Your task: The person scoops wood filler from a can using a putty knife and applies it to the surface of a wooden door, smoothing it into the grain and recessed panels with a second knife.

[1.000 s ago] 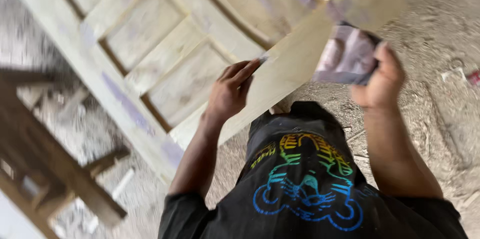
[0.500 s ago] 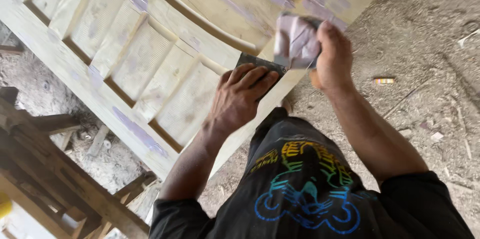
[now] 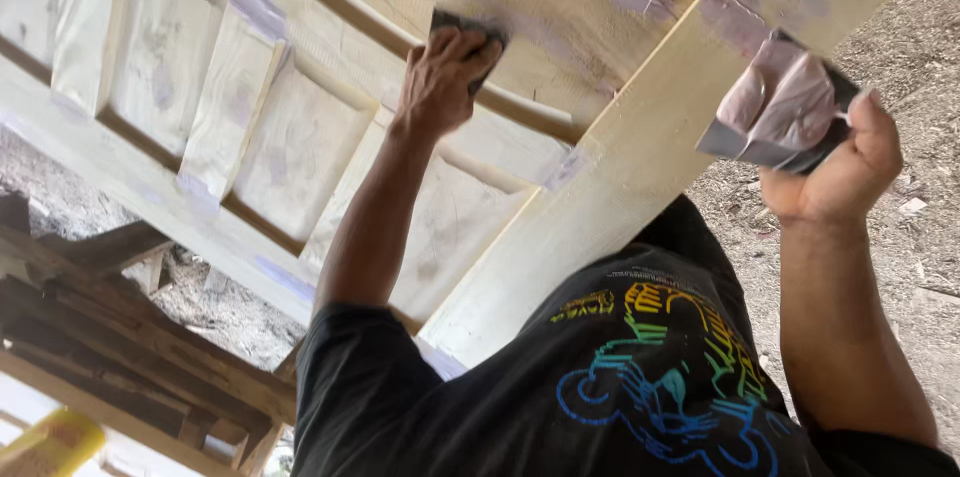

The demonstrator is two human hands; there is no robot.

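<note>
A pale unfinished wooden panel door (image 3: 300, 137) lies flat in front of me, with purple filler patches on its joints. My left hand (image 3: 440, 77) reaches far across it and presses a small dark scraper blade (image 3: 465, 25) against the curved moulding of the upper panel. My right hand (image 3: 835, 172) is held off the door's near edge. It grips a flat dark board (image 3: 775, 112) loaded with a lump of pinkish-purple filler.
Rough timber trestles and planks (image 3: 130, 337) stand at the lower left under the door. A yellow object (image 3: 50, 442) shows at the bottom left corner. Sawdust-covered ground (image 3: 920, 237) with small scraps lies to the right.
My left hand has moved from the board out across the door to the curved moulding. My right hand has drawn away to the right with the filler board.
</note>
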